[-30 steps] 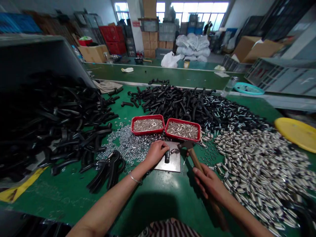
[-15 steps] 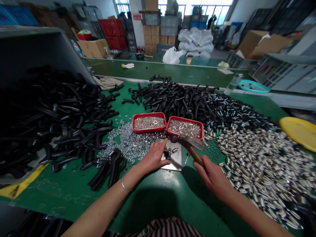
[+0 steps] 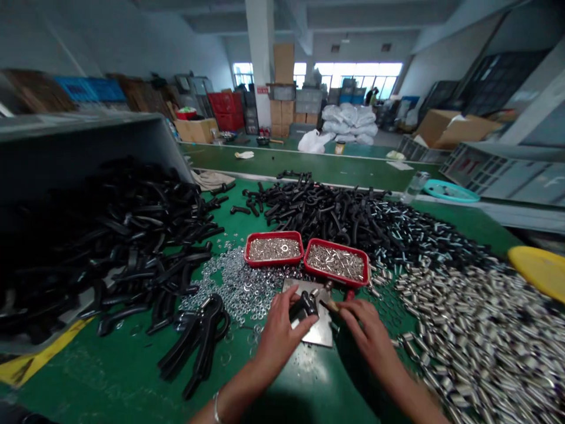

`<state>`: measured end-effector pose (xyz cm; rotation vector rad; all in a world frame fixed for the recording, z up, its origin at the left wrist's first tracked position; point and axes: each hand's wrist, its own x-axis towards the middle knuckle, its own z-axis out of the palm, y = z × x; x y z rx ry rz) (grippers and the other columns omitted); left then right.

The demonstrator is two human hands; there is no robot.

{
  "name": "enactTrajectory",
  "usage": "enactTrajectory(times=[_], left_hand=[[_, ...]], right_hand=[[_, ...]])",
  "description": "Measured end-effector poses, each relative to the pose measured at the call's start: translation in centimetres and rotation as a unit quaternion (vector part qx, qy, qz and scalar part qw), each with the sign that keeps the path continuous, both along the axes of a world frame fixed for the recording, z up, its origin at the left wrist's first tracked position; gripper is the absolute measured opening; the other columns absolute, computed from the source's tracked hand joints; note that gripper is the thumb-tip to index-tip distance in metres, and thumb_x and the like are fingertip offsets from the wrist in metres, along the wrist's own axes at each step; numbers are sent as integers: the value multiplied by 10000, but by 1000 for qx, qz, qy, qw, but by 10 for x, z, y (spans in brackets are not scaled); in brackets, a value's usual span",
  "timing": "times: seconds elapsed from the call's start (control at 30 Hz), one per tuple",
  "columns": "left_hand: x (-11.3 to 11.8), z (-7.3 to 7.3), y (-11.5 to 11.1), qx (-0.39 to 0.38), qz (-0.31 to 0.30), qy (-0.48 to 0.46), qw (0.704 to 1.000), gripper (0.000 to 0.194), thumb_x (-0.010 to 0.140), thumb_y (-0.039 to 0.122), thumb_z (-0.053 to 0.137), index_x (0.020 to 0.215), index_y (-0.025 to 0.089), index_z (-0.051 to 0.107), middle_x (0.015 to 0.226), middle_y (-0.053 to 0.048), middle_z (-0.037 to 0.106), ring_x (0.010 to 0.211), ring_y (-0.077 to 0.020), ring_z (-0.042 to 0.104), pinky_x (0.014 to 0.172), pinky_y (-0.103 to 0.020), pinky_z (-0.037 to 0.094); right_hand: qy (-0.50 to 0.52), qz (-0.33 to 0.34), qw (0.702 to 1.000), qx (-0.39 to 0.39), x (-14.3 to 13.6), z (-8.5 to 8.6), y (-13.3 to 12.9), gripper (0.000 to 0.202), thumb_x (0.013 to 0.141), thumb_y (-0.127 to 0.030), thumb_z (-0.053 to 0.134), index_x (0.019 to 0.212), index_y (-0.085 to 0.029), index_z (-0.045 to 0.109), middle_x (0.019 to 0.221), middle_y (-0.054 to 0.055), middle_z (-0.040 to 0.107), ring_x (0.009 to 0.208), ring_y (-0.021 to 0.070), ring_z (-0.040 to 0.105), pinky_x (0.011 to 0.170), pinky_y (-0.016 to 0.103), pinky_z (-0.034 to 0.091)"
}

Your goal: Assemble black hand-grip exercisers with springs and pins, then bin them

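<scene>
My left hand (image 3: 280, 327) is closed round a black part (image 3: 304, 307) above a small metal plate (image 3: 320, 333). A silvery piece shows at the top of that part. To the right, my right hand (image 3: 366, 324) grips the wooden handle of a hammer (image 3: 330, 303), its head low at the plate's right side. Just beyond the plate stand two red trays, the left one (image 3: 273, 263) with tiny metal bits and a ring, the right one (image 3: 335, 277) with small pins.
Black parts fill a grey bin (image 3: 168, 141) at left and a heap (image 3: 326, 212) behind the trays. Loose nuts (image 3: 242, 282) lie left, metal cylinders (image 3: 481, 330) right. A yellow lid (image 3: 541, 271) sits at the right edge.
The view has tilted up. My left hand now holds the black part raised and turned, where it was low on the plate. The hammer has come down beside the plate.
</scene>
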<state>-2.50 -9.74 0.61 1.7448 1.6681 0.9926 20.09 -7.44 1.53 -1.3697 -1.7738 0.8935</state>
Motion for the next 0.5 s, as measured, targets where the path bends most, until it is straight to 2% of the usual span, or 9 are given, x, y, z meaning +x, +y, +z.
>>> enactTrajectory(times=[0.03,0.07,0.13,0.2,0.3,0.33,0.4,0.5], left_hand=[[5,1,-5,21,3,-2,1000,637,879,402,673,1419,226,383,1233,-108,584,1169,-264,560,1031,-465,460],[9,1,-9,45,-4,6,999,656,873,386,685,1426,231,369,1259,-112,574,1200,-271,543,1053,-481,444],[13,1,-16,87,-31,37,995,694,862,367,703,1443,243,343,1315,-123,549,1257,-294,504,1091,-526,406],[10,3,-22,104,-60,60,991,705,868,342,696,1460,251,325,1359,-134,525,1284,-303,487,1102,-542,398],[-9,16,-15,83,-99,56,990,617,905,312,639,1450,249,357,1298,-126,563,1171,-258,569,1020,-466,491],[-19,23,-5,81,-102,58,990,556,922,316,611,1429,245,393,1257,-118,585,1120,-244,592,990,-446,510],[-42,41,28,91,-90,81,988,414,952,336,551,1348,228,495,1183,-105,624,1060,-235,612,969,-440,511],[-83,65,101,99,-60,129,985,265,958,327,488,1133,187,629,1120,-103,670,1047,-240,624,977,-419,488]], right_hand=[[81,13,994,-75,-13,0,0,373,933,-513,535,1042,-216,733,1068,120,706,1057,301,607,983,472,427],[164,23,975,-148,-27,0,1,397,924,-538,544,1030,-204,732,1031,111,715,1023,293,630,953,447,452],[303,16,922,-240,-52,-2,2,406,875,-555,621,1014,-185,713,975,89,719,951,271,658,890,400,488],[374,-12,894,-245,-68,-5,1,379,808,-527,718,989,-195,690,949,57,714,906,246,662,859,366,496],[370,-39,910,-181,-71,-8,-1,349,769,-491,771,972,-226,670,983,33,707,926,230,653,874,345,486],[353,-38,922,-156,-68,-10,-2,347,770,-491,770,979,-232,672,998,33,704,946,231,646,889,346,479],[320,-27,941,-111,-62,-13,0,350,777,-496,760,999,-238,677,1023,39,695,978,234,628,907,350,469],[304,-25,948,-86,-62,-22,8,340,816,-515,713,1004,-237,660,983,38,676,928,223,614,855,350,477]])
